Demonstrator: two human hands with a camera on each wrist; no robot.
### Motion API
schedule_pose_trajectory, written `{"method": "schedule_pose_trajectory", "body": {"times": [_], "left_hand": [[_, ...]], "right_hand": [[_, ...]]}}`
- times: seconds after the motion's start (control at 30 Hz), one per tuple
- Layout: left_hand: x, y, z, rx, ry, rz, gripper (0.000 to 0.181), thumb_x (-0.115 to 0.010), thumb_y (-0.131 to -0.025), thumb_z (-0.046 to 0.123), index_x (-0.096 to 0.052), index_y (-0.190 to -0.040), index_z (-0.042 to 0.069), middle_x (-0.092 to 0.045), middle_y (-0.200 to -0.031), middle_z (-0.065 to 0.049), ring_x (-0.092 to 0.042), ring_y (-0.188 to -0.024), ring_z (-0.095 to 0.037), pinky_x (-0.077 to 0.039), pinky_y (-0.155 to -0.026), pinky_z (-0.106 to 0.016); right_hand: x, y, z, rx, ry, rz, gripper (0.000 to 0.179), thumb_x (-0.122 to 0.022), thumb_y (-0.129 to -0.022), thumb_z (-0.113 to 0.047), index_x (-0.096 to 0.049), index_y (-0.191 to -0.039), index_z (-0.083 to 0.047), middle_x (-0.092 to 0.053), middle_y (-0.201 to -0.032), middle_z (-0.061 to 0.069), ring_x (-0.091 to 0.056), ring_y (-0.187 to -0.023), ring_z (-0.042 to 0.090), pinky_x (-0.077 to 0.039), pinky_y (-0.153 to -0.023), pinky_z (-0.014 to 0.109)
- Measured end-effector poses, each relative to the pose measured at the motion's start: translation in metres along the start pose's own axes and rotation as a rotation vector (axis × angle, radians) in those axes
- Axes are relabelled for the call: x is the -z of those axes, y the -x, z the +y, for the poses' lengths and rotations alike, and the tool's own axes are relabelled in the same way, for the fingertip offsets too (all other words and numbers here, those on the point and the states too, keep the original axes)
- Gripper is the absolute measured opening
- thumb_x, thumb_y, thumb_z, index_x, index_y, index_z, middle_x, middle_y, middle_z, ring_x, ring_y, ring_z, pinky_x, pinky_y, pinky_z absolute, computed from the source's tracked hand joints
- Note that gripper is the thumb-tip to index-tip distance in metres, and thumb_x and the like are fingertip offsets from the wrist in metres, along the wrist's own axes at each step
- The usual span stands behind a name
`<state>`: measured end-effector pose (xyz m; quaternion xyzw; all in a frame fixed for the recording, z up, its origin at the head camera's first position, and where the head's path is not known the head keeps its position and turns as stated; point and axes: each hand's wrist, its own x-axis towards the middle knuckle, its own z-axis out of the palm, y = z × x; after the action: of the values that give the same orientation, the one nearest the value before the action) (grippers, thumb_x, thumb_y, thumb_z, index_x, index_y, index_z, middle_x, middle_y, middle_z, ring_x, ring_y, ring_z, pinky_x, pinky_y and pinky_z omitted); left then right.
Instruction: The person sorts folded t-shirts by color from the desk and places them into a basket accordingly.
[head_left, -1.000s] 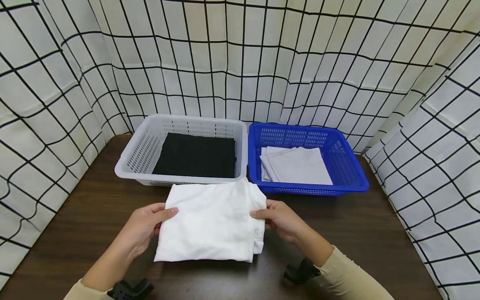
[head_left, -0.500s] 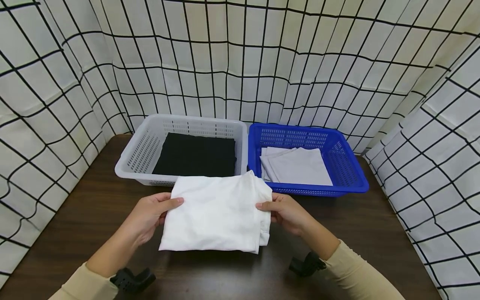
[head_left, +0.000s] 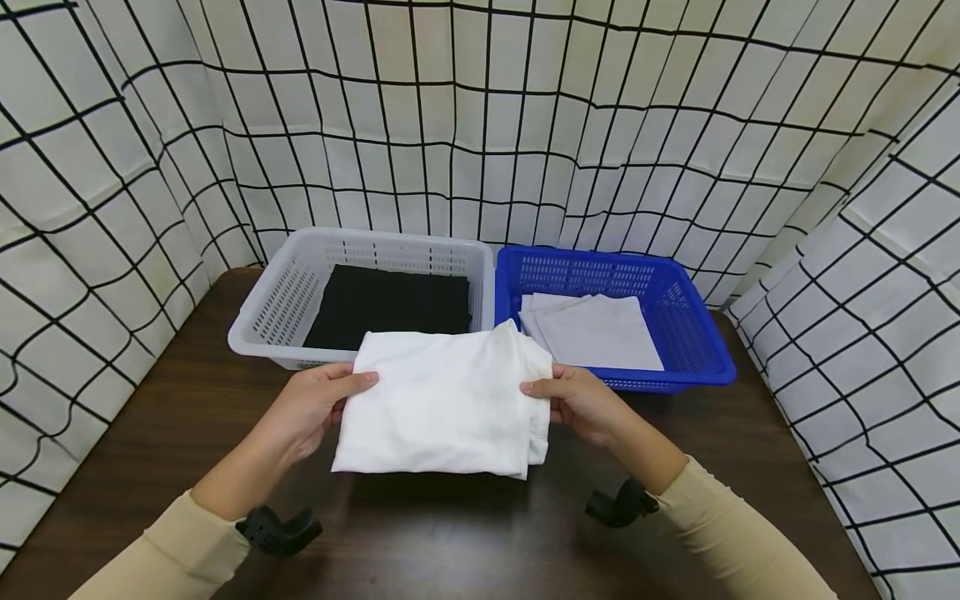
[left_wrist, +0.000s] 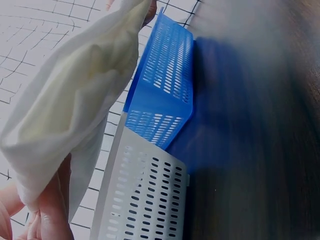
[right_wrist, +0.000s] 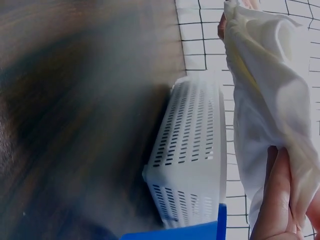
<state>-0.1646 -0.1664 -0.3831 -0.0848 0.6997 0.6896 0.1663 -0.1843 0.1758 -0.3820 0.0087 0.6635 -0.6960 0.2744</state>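
Observation:
A folded white cloth (head_left: 442, 404) is held up in front of the two baskets, above the table. My left hand (head_left: 307, 408) pinches its left edge, thumb on top and fingers underneath. At the right edge my right hand (head_left: 585, 404) pinches it the same way, where several layers show. Both wrist views show the cloth (left_wrist: 75, 95) sagging in loose folds between the hands, clear of the tabletop. Its upper edge overlaps the front rims of the baskets in the head view.
A white basket (head_left: 255, 333) at back left holds folded black cloth (head_left: 393, 304). Touching it on the right, a blue basket (head_left: 697, 350) holds folded white cloths (head_left: 600, 333). Grid-patterned curtain (head_left: 525, 108) surrounds the dark wooden table (head_left: 465, 550).
Both hands have carried the white cloth forward, toward the baskets, and slightly right. It now covers part of the baskets' front rims. The baskets have not moved.

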Motion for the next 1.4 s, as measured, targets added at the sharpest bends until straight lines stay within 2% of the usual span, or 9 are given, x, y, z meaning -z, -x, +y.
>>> {"method": "schedule_pose_trajectory", "body": {"times": [0.33, 0.57, 0.8, 1.17, 1.4], "left_hand": [[-0.005, -0.003, 0.012, -0.012, -0.022, -0.026, 0.061, -0.068, -0.095, 0.025, -0.045, -0.140, -0.011, -0.071, -0.087, 0.010, -0.070, -0.076, -0.006, -0.062, -0.073, -0.027], [-0.008, -0.005, 0.020, -0.006, -0.020, -0.028, 0.059, -0.068, -0.095, 0.025, -0.047, -0.137, -0.010, -0.071, -0.088, 0.009, -0.071, -0.076, -0.007, -0.062, -0.074, -0.027], [-0.011, -0.010, 0.023, -0.027, -0.008, -0.049, 0.055, -0.066, -0.096, 0.021, -0.046, -0.136, -0.011, -0.071, -0.087, 0.008, -0.071, -0.076, -0.006, -0.062, -0.073, -0.028], [-0.025, -0.023, 0.033, -0.015, 0.069, -0.047, 0.052, -0.067, -0.095, 0.016, -0.047, -0.135, -0.011, -0.071, -0.085, 0.007, -0.071, -0.075, -0.005, -0.061, -0.071, -0.025], [-0.032, -0.029, 0.039, 0.005, 0.061, -0.034, 0.051, -0.067, -0.095, 0.016, -0.048, -0.136, -0.009, -0.070, -0.085, 0.006, -0.071, -0.075, -0.005, -0.062, -0.071, -0.025]], "right_hand": [[0.006, 0.001, -0.011, 0.004, 0.030, -0.009, 0.027, -0.059, -0.096, -0.009, -0.060, -0.122, 0.000, -0.073, -0.094, -0.005, -0.072, -0.082, 0.009, -0.060, -0.076, 0.024], [0.010, -0.001, -0.019, -0.001, 0.007, -0.004, 0.023, -0.057, -0.097, -0.007, -0.060, -0.120, -0.003, -0.073, -0.093, -0.005, -0.072, -0.080, 0.008, -0.060, -0.075, 0.022], [0.016, -0.003, -0.022, 0.011, 0.033, -0.009, 0.028, -0.055, -0.099, -0.009, -0.055, -0.126, 0.001, -0.073, -0.093, -0.006, -0.072, -0.082, 0.006, -0.060, -0.075, 0.021], [0.027, -0.010, -0.027, -0.005, 0.025, 0.064, 0.035, -0.055, -0.100, -0.011, -0.051, -0.133, 0.001, -0.074, -0.089, -0.007, -0.072, -0.078, 0.006, -0.060, -0.073, 0.021], [0.035, -0.010, -0.031, 0.008, 0.044, 0.065, 0.036, -0.053, -0.101, -0.010, -0.049, -0.134, 0.003, -0.073, -0.088, -0.008, -0.072, -0.079, 0.004, -0.060, -0.074, 0.020]]}}
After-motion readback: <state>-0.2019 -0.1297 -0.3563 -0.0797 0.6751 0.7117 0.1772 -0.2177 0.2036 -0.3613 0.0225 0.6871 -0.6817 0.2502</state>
